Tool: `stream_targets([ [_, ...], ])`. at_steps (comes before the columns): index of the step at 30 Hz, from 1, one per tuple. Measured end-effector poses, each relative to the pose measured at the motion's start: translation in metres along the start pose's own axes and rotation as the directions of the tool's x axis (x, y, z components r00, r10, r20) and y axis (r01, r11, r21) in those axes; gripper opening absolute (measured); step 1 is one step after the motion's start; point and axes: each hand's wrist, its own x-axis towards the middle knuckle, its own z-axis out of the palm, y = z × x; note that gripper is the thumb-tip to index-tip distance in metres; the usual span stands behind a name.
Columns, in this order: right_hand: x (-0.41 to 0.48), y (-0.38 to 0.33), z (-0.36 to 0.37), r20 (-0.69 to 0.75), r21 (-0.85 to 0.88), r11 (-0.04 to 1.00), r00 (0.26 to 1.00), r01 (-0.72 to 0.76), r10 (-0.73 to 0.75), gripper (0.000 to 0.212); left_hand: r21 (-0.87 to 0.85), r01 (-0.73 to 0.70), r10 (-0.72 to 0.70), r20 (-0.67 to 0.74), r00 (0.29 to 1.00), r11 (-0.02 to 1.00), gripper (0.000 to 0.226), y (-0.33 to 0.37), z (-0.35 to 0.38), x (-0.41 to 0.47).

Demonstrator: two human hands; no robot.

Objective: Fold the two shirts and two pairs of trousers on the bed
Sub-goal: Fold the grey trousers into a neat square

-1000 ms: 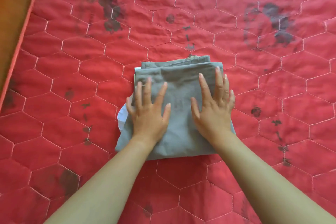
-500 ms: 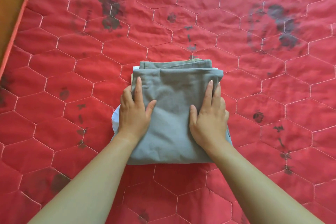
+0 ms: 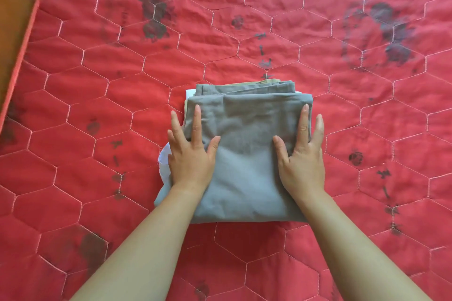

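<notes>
My left hand (image 3: 190, 156) flat, palm down, fingers straight and spread, thumb pointing inward; my right hand (image 3: 302, 157) same, mirrored; both forearms bare, stretched forward

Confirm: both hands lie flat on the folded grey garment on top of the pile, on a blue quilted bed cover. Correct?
Not quite. The head view shows the quilted bed cover is red, not blue. The rest holds: the left hand and the right hand lie flat on the folded grey garment, which tops the pile.
</notes>
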Motion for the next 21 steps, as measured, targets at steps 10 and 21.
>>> stream_targets([
  [10,0.015,0.014,0.016,0.09,0.036,0.997,0.994,-0.064,0.06,0.074,0.03,0.182,-0.183,0.066,0.981,0.983,0.076,-0.004,0.02,0.01],
  [21,0.013,0.015,0.014,0.185,0.11,0.978,0.971,-0.177,0.155,0.076,-0.052,0.101,-0.099,0.028,0.995,0.994,0.076,-0.002,0.016,0.009],
])
